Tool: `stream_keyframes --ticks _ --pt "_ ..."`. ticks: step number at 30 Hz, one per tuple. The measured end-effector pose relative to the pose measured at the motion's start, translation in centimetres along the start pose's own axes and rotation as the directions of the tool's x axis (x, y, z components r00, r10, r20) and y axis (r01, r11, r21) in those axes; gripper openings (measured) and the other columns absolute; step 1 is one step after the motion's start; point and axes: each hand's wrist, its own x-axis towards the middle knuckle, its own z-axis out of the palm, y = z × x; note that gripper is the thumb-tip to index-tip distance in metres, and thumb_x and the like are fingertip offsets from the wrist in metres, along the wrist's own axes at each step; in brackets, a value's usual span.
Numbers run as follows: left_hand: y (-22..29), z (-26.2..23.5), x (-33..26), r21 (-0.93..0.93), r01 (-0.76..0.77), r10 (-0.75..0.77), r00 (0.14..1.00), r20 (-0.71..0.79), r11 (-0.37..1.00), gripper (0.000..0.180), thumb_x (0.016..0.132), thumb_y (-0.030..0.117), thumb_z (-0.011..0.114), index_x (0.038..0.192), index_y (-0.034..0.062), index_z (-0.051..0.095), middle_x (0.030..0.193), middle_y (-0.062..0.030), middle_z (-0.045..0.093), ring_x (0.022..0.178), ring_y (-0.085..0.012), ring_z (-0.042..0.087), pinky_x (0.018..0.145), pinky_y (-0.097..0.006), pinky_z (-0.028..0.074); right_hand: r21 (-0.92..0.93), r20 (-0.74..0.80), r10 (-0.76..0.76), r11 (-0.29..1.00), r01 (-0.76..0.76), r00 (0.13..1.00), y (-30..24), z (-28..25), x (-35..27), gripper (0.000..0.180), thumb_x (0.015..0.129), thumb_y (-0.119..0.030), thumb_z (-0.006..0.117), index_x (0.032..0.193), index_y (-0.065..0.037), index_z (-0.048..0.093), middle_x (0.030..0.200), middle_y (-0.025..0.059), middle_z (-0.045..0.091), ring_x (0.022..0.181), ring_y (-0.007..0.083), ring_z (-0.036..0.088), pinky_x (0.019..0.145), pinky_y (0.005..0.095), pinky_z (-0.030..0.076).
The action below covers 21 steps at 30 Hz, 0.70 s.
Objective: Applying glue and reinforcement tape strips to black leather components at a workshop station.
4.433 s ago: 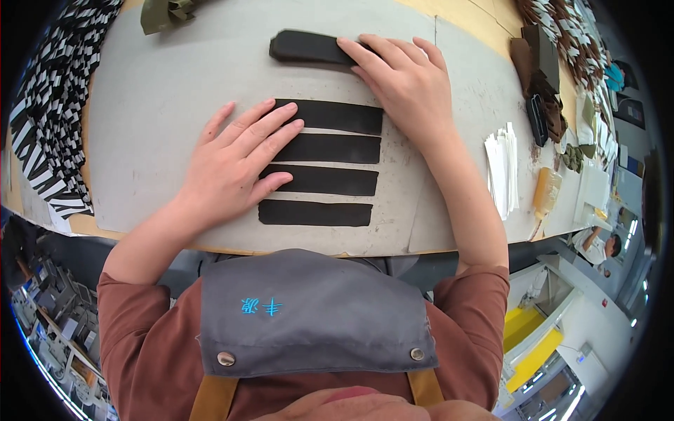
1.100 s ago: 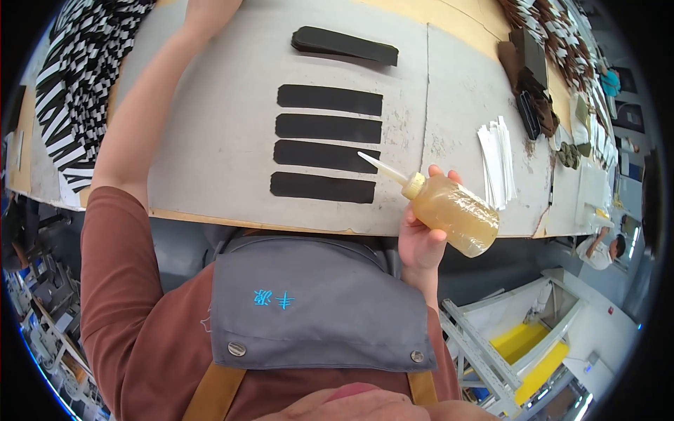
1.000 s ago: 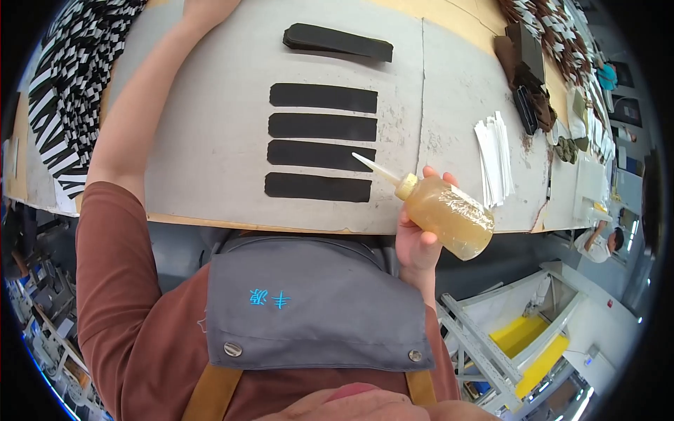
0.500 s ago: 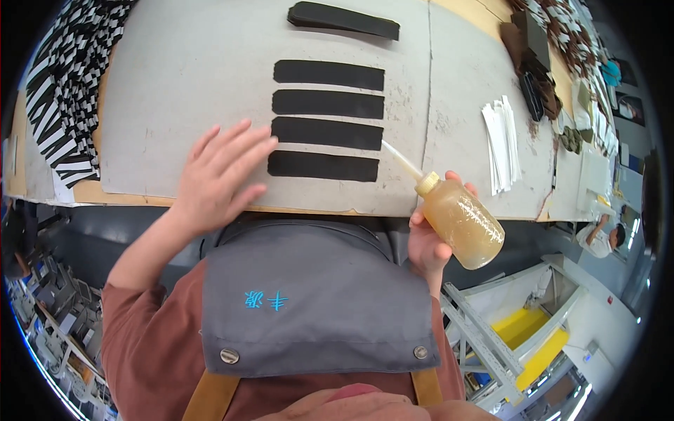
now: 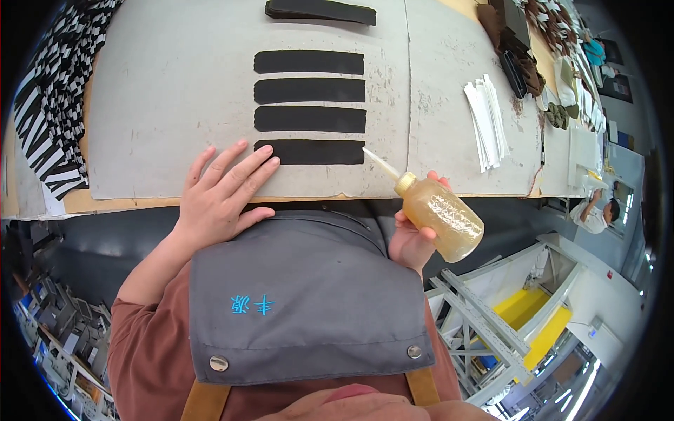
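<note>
1. One worktable (image 5: 168, 105) topped with grey sheeting is spread across the view, and on it a row of four black strips (image 5: 309, 91) is laid out, each strip set slightly apart from the next.
2. On the near side of the row, a grey apron (image 5: 302, 281) is worn over a reddish-brown shirt (image 5: 151, 337).
3. Well to the left of the row, black-and-white striped pieces (image 5: 60, 91) are piled in a long heap.
4. At the left end of the row, the left hand (image 5: 228, 193) is placed palm down, its fingers spread; the nearest strip (image 5: 312, 152) is overlapped at that end by two fingertips, and nothing is grasped.
5. Near the right end of the row, a see-through squeeze bottle (image 5: 442, 219) with yellowish contents is held tilted, its base turned away from the row.
6. Also to the right of the row, that bottle is gripped by the right hand (image 5: 408, 242), whose fingers are curled around it, with the thumb laid along the near side.
7. Beyond the row, similar black strips are gathered in a stack (image 5: 319, 12).
8. Farther right of the row, narrow white strips (image 5: 486, 125) are bunched together.
9. At the nearest strip's right end, the bottle's pale nozzle (image 5: 382, 165) is aimed; whether the strip is touched cannot be told.
</note>
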Motion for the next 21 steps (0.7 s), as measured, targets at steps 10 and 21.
stream_keyframes --ticks 10,21 --pt "-1.9 -0.6 -0.3 -0.129 0.009 -0.025 0.992 -0.125 0.992 0.048 0.088 0.041 0.075 0.130 0.0190 0.072 0.134 -0.0011 0.066 0.129 -0.0240 0.059 0.110 -0.042 0.040 -0.020 0.003 0.078 0.997 -0.078 0.997 -0.1 -0.2 -0.4 0.127 0.055 -0.058 0.099 0.154 -0.008 0.038 0.156 0.0075 0.048 0.109 0.0176 0.068 0.066 0.0222 0.062" --pt "-1.8 -0.4 -0.2 -0.150 -0.007 -0.015 0.989 -0.148 0.989 0.044 0.088 0.036 0.076 0.128 0.0183 0.073 0.132 -0.0019 0.067 0.125 -0.0243 0.061 0.105 -0.041 0.044 0.119 0.068 -0.060 0.991 0.052 0.996 0.8 -0.1 0.0 0.129 0.054 -0.061 0.097 0.155 -0.009 0.037 0.152 0.0092 0.052 0.104 0.0166 0.069 0.065 0.0233 0.061"
